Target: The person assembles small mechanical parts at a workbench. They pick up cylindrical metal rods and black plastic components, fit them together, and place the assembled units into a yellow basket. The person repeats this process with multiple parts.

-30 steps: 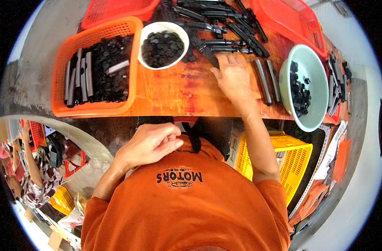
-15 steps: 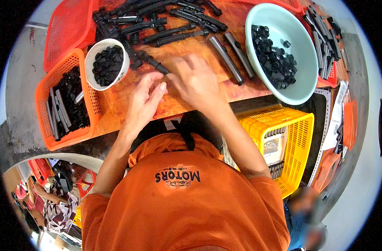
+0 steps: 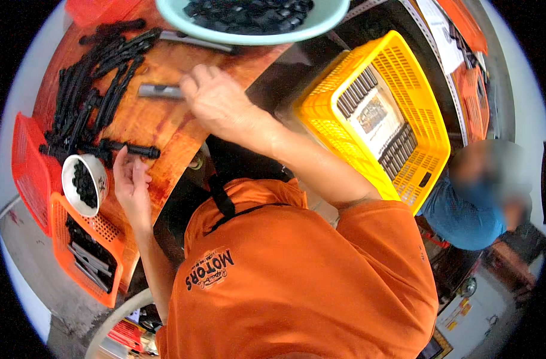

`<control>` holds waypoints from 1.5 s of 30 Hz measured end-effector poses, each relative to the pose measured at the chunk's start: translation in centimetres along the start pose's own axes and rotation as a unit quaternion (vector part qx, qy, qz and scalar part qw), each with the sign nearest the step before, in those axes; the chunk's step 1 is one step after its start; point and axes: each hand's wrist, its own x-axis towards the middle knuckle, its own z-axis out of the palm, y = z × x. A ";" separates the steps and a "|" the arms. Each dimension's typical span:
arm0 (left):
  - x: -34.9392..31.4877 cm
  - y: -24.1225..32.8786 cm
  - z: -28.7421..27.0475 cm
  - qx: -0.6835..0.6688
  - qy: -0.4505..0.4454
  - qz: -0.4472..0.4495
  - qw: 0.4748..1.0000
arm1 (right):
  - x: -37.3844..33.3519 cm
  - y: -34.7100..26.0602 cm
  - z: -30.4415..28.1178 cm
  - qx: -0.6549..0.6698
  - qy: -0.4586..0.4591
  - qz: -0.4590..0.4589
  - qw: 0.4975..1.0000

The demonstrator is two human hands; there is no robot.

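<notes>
My right hand [image 3: 216, 99] is closed around one end of a grey metal tube [image 3: 159, 91] over the wooden table. To the lower left, my left hand [image 3: 132, 185] is palm up with loosely bent, parted fingers. Its fingertips reach the near side of a short black rod [image 3: 135, 149] with a thicker end; whether they press on it I cannot tell. Another grey tube [image 3: 195, 40] lies beside the pale blue basin [image 3: 255, 39], which holds small black pieces. Left of my hands is a pile of black rods [image 3: 75, 107].
A white bowl [image 3: 102, 170] of small black pieces stands by my left hand. Beside it are an orange basket [image 3: 114, 242] with tubes and a red basket [image 3: 30, 173]. A yellow crate [image 3: 398, 78] holding rows of tubes is at right. Another person's blue sleeve [image 3: 464, 212] shows beyond it.
The view has swung to the right, shifting the table leftward. My hands have parted: the right has gone to a grey tube and grips it, while the left stays by the black rod.
</notes>
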 end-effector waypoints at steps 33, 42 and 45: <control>0.3 -3.3 0.8 0.163 0.084 0.141 0.973 | -32.9 25.4 -5.3 0.111 -0.193 0.340 0.914; 0.3 -2.5 1.7 0.113 0.067 0.140 0.981 | -35.1 41.5 -5.4 -0.049 0.013 0.478 0.877; 0.0 -1.9 2.1 0.137 0.085 0.105 0.981 | -35.0 44.8 -4.8 -0.077 0.002 0.462 0.883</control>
